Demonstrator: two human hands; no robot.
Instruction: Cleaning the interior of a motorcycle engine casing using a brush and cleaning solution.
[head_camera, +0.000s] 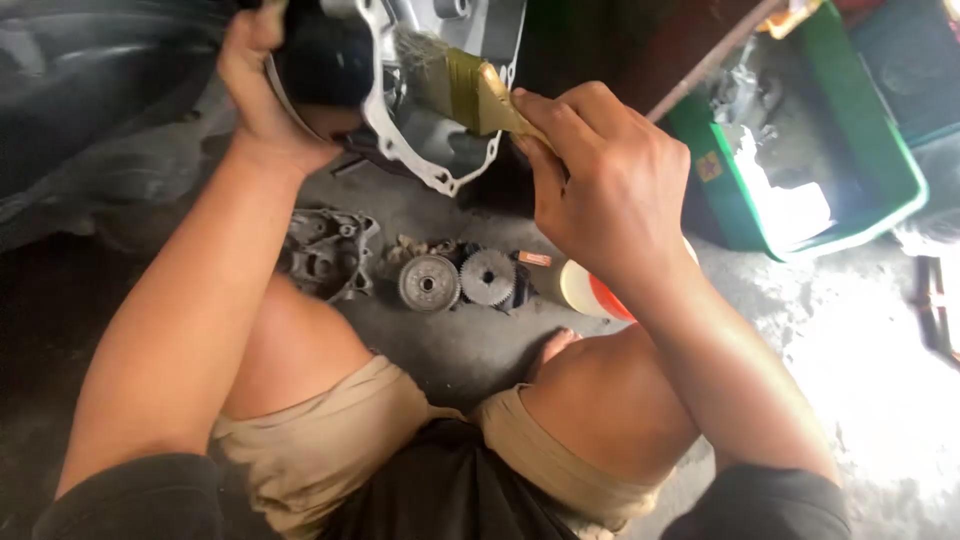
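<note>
Down on the concrete floor (480, 350), the person crouches with knees spread, and most of the free room lies between those knees and out to the bright patch at the right. At the left a dark curved surface crowds the upper corner. The left hand (262, 85) grips the rim of a grey metal engine cover (425, 150) held up off the floor, fingers curled over its top edge and partly cut off by the picture, so how tightly they close is hard to judge. Below it a second grimy casing (325, 250) lies flat on the floor, then two round gears (458, 280) side by side, touching or nearly so, and a small orange piece (534, 259) just beside them. The right hand (600, 185) is clamped around the handle of a paintbrush (465, 88), its bristles against the cover's inner face. A white and orange container (592, 292) sits half hidden under that wrist. Farther right a green plastic tray (900, 180) hems in that side, with a thin rod (700, 70) slanting above its near corner.
</note>
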